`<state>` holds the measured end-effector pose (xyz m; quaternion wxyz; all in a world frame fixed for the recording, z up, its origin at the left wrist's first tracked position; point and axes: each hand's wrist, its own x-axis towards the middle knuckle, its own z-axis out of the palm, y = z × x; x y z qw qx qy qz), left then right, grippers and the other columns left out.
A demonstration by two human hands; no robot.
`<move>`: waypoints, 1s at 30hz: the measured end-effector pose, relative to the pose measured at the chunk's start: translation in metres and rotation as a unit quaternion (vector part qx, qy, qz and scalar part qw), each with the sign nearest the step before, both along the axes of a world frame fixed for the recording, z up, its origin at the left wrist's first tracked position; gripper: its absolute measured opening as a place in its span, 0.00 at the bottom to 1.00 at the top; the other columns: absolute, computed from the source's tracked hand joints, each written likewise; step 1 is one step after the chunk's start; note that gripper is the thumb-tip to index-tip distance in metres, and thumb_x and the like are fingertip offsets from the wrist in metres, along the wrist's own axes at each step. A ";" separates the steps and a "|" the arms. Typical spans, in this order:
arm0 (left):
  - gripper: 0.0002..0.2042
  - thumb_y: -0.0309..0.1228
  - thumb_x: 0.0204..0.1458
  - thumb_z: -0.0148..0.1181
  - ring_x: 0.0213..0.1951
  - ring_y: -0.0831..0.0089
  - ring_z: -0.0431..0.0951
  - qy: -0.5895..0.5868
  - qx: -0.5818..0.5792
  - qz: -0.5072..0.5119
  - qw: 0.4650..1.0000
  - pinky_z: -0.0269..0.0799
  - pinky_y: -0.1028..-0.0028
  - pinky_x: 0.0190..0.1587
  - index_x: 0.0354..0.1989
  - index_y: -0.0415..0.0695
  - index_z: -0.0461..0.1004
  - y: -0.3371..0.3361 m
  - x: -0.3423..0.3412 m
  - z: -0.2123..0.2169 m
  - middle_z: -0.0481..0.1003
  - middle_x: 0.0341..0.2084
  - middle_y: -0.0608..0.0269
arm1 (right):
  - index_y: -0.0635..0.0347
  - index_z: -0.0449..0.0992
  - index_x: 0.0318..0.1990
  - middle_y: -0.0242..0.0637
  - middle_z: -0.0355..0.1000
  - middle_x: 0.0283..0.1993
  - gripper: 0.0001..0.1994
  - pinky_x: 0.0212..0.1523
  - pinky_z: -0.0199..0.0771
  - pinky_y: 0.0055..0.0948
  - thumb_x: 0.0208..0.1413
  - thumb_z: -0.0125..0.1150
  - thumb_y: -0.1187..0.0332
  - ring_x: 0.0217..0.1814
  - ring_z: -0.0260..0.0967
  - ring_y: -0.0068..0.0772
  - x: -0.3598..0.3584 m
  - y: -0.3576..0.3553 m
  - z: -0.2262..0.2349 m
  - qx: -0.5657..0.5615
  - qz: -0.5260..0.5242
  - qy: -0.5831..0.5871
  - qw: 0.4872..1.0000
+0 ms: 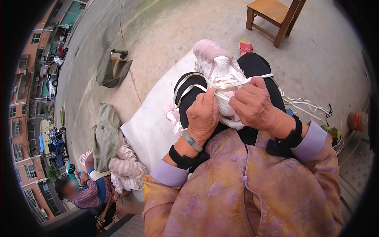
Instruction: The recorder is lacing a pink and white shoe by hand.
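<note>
A pink and white sneaker (pixel 226 103) with a mesh tongue lies in my lap between my knees. White shoelaces (pixel 227 83) cross its upper, and one loops over my left knee. My left hand (pixel 202 113) is closed, pinching lace at the shoe's left side. On the other side my right hand (pixel 254 103) is also closed on lace, its fingers curled tight close to the tongue. The fingers partly hide the lace ends and eyelets. More pink and white sneakers (pixel 205 48) are bunched just beyond the shoe.
A white sheet (pixel 152 114) covers ground at left. Loose laces (pixel 302 102) hang beyond my right knee. A wooden chair (pixel 272 15) stands far right. Grey-green cloths (pixel 107 130) and piled sneakers (pixel 126 172) lie left, by a seated person (pixel 92 195).
</note>
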<state>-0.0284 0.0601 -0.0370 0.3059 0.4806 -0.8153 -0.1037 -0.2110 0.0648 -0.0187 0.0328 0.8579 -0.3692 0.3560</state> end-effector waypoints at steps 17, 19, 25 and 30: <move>0.12 0.30 0.48 0.56 0.39 0.55 0.70 0.017 -0.007 0.071 0.997 0.66 0.64 0.41 0.41 0.38 0.70 -0.043 0.024 0.004 0.71 0.38 0.52 | 0.60 0.71 0.30 0.38 0.67 0.30 0.07 0.40 0.60 0.35 0.40 0.57 0.76 0.34 0.65 0.40 -0.151 0.066 -0.045 0.226 -0.157 0.043 0.960; 0.14 0.33 0.49 0.54 0.48 0.55 0.66 -0.045 0.026 0.027 0.998 0.59 0.61 0.49 0.42 0.41 0.72 -0.058 0.026 -0.002 0.70 0.44 0.55 | 0.61 0.72 0.34 0.40 0.69 0.33 0.11 0.41 0.61 0.35 0.38 0.57 0.78 0.37 0.66 0.42 -0.131 0.051 -0.036 0.201 -0.158 -0.022 0.967; 0.09 0.32 0.46 0.55 0.48 0.56 0.67 -0.053 0.093 0.012 0.994 0.56 0.59 0.51 0.33 0.42 0.76 -0.073 0.023 -0.019 0.71 0.45 0.56 | 0.61 0.72 0.38 0.38 0.69 0.33 0.15 0.39 0.61 0.35 0.37 0.59 0.76 0.38 0.67 0.40 -0.075 0.019 -0.026 0.158 -0.072 -0.062 0.983; 0.07 0.30 0.46 0.56 0.43 0.61 0.71 0.098 0.149 0.020 0.984 0.60 0.65 0.50 0.26 0.40 0.76 -0.072 0.030 -0.006 0.72 0.43 0.55 | 0.61 0.71 0.42 0.36 0.69 0.33 0.19 0.39 0.60 0.35 0.37 0.61 0.74 0.37 0.66 0.37 -0.055 0.007 -0.022 0.173 -0.048 -0.045 0.983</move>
